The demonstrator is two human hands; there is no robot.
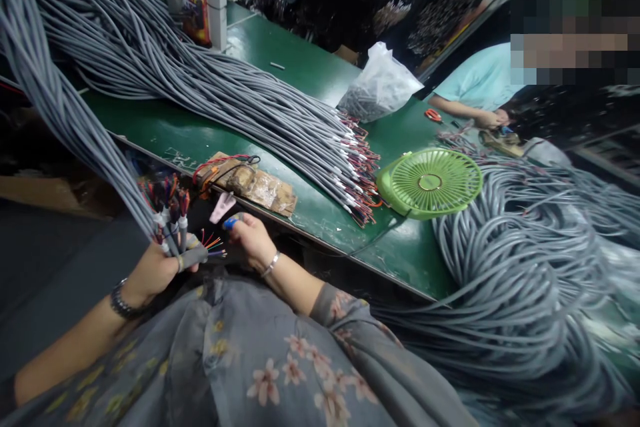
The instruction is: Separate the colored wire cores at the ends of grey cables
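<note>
My left hand (157,268) is closed round a bundle of grey cables (113,157) with stripped ends. Coloured wires (170,190) fan out above white collars at those ends. A grey covering wraps the left thumb, and one cable's thin wires (214,245) spread out beside it toward the right. Just across from these wires, my right hand (255,243) is closed in a pinch at a small blue piece (231,222). Whether that piece is held or worn on a finger I cannot tell. A pink clip (223,207) sits at the table edge close by.
On the green table (400,257) lie a long pile of grey cables (240,93), a taped cardboard block (250,183), a green fan (430,180) and a plastic bag (383,83). Coiled cables (510,267) fill the right side. A co-worker (480,80) sits across, hands on cables.
</note>
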